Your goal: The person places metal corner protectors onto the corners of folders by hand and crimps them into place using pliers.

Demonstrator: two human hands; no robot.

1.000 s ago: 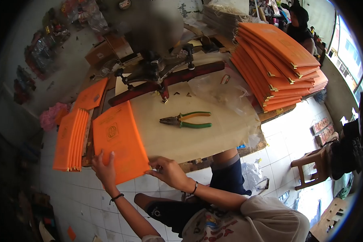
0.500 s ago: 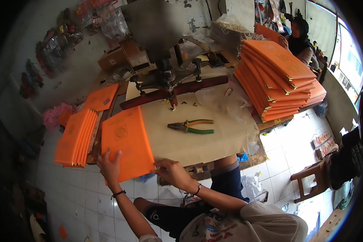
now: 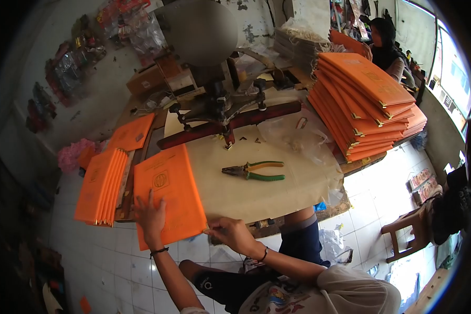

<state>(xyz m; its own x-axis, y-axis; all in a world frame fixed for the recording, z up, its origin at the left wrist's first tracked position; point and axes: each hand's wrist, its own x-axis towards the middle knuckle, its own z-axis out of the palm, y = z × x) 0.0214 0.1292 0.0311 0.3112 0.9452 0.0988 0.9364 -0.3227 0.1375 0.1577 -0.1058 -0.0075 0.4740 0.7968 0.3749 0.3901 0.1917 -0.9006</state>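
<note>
An orange folder (image 3: 175, 180) with a dark printed emblem lies at the table's left front, its near edge jutting over the side. My left hand (image 3: 150, 219) rests on its lower left part, fingers spread and flat. At the folder's near right corner, my right hand (image 3: 236, 236) has thumb and forefinger pinched around a small gold-coloured corner piece, mostly covered by the fingertips. Pliers (image 3: 254, 170) with green and yellow handles lie on the brown sheet (image 3: 246, 199) to the right. Several tiny metal corners (image 3: 243, 138) are scattered beyond them.
A press with a dark red bar (image 3: 264, 116) stands over the table's back. Orange folders form a tall stack (image 3: 358, 112) at right and a smaller stack (image 3: 100, 187) at left. A crumpled plastic bag (image 3: 293, 133) lies near the bar. Another person (image 3: 384, 44) holds an orange folder at back right.
My left hand has slid from the folder's left edge further onto its face, fingers now flatter. My right hand stays at the corner. The whole view has shifted slightly.
</note>
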